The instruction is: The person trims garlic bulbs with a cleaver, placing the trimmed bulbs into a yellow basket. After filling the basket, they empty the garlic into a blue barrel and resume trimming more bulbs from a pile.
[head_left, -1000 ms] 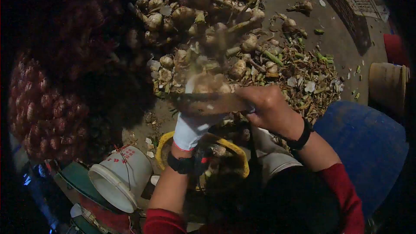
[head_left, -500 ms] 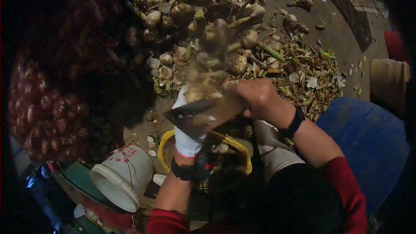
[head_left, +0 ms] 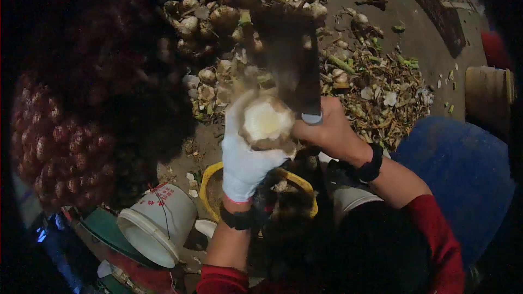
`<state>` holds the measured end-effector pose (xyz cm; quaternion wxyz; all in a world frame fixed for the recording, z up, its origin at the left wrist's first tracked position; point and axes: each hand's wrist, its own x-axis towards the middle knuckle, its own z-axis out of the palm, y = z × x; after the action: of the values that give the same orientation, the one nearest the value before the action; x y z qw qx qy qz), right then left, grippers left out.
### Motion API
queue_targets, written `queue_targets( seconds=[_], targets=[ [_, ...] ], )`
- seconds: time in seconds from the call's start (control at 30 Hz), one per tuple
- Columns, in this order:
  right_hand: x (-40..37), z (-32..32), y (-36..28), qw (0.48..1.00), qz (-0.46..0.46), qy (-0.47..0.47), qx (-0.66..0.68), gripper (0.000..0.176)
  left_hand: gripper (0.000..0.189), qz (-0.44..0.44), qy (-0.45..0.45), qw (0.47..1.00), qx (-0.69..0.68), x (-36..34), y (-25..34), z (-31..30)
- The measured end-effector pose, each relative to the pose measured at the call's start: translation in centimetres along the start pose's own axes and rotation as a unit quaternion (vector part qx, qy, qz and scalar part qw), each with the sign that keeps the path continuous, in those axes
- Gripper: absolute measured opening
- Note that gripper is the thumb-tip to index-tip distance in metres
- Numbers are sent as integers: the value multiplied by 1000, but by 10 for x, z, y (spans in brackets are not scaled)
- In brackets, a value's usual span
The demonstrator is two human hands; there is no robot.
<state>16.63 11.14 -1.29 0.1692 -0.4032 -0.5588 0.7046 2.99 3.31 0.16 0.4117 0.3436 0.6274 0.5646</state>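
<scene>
A garlic bulb (head_left: 268, 121) with a pale cut face turned up sits in my left hand (head_left: 245, 163), which wears a white glove and has its fingers round the bulb. My bare right hand (head_left: 333, 133) grips a cleaver (head_left: 291, 60). Its wide dark blade stands upward, away from me, just beyond and right of the bulb. The right thumb is close to the bulb's edge; whether it touches cannot be made out. Beneath the hands is a yellow-rimmed basket (head_left: 213, 170).
Garlic bulbs with stalks (head_left: 223, 16) lie piled ahead, beside dry trimmings (head_left: 381, 98). At the left are a full mesh sack (head_left: 65, 152) and a tipped white bucket (head_left: 163, 212). A blue barrel (head_left: 457, 179) and a tan container (head_left: 486, 95) stand at the right.
The cleaver has swung from lying across the bulb to pointing away from me. My left hand has turned, so the bulb's pale cut face now shows.
</scene>
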Motion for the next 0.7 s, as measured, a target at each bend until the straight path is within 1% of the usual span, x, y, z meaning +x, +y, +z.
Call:
queue_targets(
  seconds=[0.03,0.07,0.13,0.17,0.2,0.23,0.27,0.3,0.33,0.37,0.4,0.43,0.47,0.5,0.53,0.6,0.63,0.67,0.7],
  targets=[
    [-1,2,-3,1000,1,1,0,25,69,13,-43,993,110,1,-5,-12],
    [0,3,-7,1000,-1,6,7,23,69,15,-41,993,109,1,-12,-18],
    [3,2,-7,1000,-4,9,14,21,62,-7,-15,999,52,-1,-25,-26],
    [7,0,-1,987,-129,37,-91,21,58,-117,26,986,-116,0,-28,-27],
    [11,-4,8,947,-249,63,-191,21,58,-117,29,986,-113,-3,-28,-29],
    [17,-13,23,949,-220,45,-223,22,59,-108,21,959,-262,-7,-29,-30],
    [17,-19,39,948,-221,42,-224,22,60,-94,12,909,-407,-11,-29,-32],
    [16,-25,53,942,-184,8,-279,21,65,-182,29,870,-457,-17,-11,-33],
    [17,-31,58,931,-148,-25,-334,20,65,-180,32,870,-458,-29,-13,-39],
    [17,-39,61,930,-146,-22,-336,20,64,-176,18,887,-427,-41,-20,-46],
    [15,-46,62,932,-150,58,-326,20,64,-176,5,901,-396,-54,-23,-55],
    [16,-52,61,926,-157,133,-316,21,62,-170,-115,959,-196,-61,-18,-67],
    [22,-59,57,924,-158,134,-320,21,60,-148,-231,961,17,-61,-11,-81],
    [26,-66,51,948,-95,154,-261,23,55,-210,-322,914,132,-59,-6,-88],
    [28,-71,45,964,-30,174,-199,24,40,-137,-359,895,226,-57,-7,-87],
    [31,-73,36,964,-12,182,-194,26,24,-61,-332,876,344,-39,3,-82],
    [33,-74,39,965,-23,194,-174,25,18,-20,-272,881,387,-21,6,-70],
    [35,-75,42,966,-36,207,-153,25,18,46,-163,920,354,-6,-5,-50],
    [37,-75,50,965,-38,209,-155,25,24,72,-139,923,351,13,-10,-24]
  ],
)
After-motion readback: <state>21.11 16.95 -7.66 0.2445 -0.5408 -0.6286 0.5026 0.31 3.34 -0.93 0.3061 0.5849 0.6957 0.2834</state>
